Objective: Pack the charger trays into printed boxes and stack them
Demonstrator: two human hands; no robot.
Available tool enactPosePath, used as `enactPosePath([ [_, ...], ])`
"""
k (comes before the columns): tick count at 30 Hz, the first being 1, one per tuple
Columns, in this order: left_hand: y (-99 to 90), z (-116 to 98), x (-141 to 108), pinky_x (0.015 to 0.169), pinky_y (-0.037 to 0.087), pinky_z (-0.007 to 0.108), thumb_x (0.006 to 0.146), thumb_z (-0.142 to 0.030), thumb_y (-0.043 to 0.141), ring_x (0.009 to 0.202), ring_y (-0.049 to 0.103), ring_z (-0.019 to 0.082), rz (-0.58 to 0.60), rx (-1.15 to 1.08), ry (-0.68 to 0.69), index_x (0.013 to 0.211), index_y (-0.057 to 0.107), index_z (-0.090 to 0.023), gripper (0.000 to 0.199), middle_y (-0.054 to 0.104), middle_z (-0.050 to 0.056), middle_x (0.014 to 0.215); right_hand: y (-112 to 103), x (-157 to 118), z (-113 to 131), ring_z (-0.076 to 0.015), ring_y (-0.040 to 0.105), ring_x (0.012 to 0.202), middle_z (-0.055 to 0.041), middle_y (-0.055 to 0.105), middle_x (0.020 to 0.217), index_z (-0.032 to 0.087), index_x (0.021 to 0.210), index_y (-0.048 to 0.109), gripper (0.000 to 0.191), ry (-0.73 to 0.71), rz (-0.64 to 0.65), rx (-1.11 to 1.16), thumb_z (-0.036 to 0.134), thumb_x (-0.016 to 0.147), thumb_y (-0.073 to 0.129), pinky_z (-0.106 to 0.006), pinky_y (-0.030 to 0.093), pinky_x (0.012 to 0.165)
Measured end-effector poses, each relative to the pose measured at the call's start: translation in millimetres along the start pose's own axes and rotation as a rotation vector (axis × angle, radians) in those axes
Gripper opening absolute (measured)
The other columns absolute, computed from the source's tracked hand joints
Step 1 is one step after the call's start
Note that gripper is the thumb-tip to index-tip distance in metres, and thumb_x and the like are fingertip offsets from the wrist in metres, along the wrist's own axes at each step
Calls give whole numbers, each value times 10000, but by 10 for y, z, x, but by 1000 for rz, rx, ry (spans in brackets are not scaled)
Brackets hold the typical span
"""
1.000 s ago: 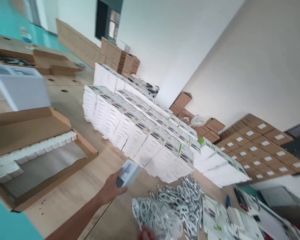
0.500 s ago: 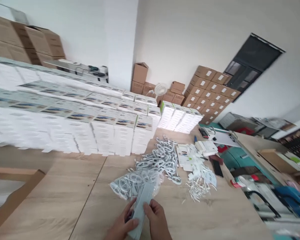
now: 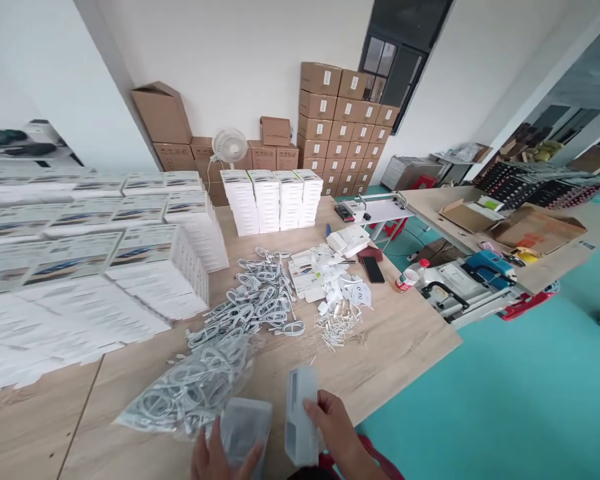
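Note:
My right hand (image 3: 334,421) grips a translucent frosted plastic tray (image 3: 301,415) by its right side, tilted above the table's near edge. Lower down, my left hand (image 3: 221,457) has its fingers along one side and its thumb across a second frosted plastic piece (image 3: 246,427), perhaps a stack of such trays. Just beyond my left hand lies a clear bag of coiled grey-white cables (image 3: 187,390). Behind the bag, loose coiled cables (image 3: 260,293) form a pile.
White boxes with printed tops (image 3: 150,273) stand stacked at left; more white stacks (image 3: 270,200) are farther back. Small white parts (image 3: 337,323), papers (image 3: 307,273) and a black phone (image 3: 373,269) lie right. A red-and-white cup (image 3: 407,280) stands near the table edge.
The view has swung right. My hands have moved apart: the right now holds a single tray away from the piece at my left hand, where both had held one long bundle.

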State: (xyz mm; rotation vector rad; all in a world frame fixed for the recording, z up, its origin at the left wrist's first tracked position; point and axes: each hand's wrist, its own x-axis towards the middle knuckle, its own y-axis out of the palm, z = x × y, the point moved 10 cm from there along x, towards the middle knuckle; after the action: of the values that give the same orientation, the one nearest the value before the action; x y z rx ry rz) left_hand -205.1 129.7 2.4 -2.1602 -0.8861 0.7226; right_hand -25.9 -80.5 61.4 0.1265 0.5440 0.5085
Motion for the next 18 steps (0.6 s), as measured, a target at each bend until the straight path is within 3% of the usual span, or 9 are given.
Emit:
enactPosePath([
  [1,-68,-310,-41,1111,257,687,761,-656,576,1474,134,439,-45,-6,115,1505,180,-250,935,148,202,1602,15,10,26,-117,438,560,18,585,584,158,659,639,484,-2,22,-1,611,592,796,-256,334,568],
  [2,-64,-658,-91,1146,243,647,799,-629,556,1487,119,399,-21,-42,257,1524,125,-271,916,105,164,1621,44,14,58,-120,457,575,12,605,605,153,682,658,461,-6,56,-3,589,616,792,-256,346,582],
  [4,24,-1184,-151,1160,257,608,814,-625,559,1494,114,371,87,-162,385,1544,46,-285,955,89,130,1632,128,4,136,-130,502,610,-8,652,664,142,747,700,423,-6,152,17,546,656,787,-259,371,609],
  [6,263,-1493,-151,1114,359,570,797,-661,573,1481,182,372,296,-324,354,1550,-38,-271,1045,118,155,1628,181,-24,241,-146,548,645,-29,687,720,138,804,723,401,-5,229,63,517,685,780,-270,401,642],
  [9,579,-1725,-133,1046,465,479,763,-721,575,1448,290,360,518,-539,258,1546,-117,-274,1137,155,172,1626,176,-58,405,-181,607,701,-44,705,747,143,826,722,385,-18,272,159,507,710,772,-305,447,698],
  [11,623,-1799,-81,1052,467,457,718,-750,600,1444,297,363,524,-585,262,1549,-103,-291,1181,170,150,1629,153,-57,483,-187,618,708,-48,705,745,142,818,711,383,-44,291,211,509,725,763,-312,456,705],
  [14,422,-1706,57,1049,469,470,709,-747,598,1409,356,380,422,-597,244,1554,-49,-300,1154,269,136,1598,38,30,475,-146,571,618,-35,692,708,137,817,691,380,-43,264,256,504,743,755,-271,425,631],
  [16,109,-1417,160,1038,468,503,759,-704,554,1372,404,388,285,-531,158,1551,41,-297,1027,323,132,1566,-113,131,410,-124,533,571,-20,678,669,139,793,674,378,-7,204,301,499,731,769,-250,398,593],
  [18,-363,-965,198,1048,430,565,771,-666,526,1369,383,410,47,-283,54,1518,202,-271,906,304,135,1558,-266,216,339,-120,529,567,-13,673,654,139,775,666,379,39,160,342,490,707,792,-245,395,593],
])
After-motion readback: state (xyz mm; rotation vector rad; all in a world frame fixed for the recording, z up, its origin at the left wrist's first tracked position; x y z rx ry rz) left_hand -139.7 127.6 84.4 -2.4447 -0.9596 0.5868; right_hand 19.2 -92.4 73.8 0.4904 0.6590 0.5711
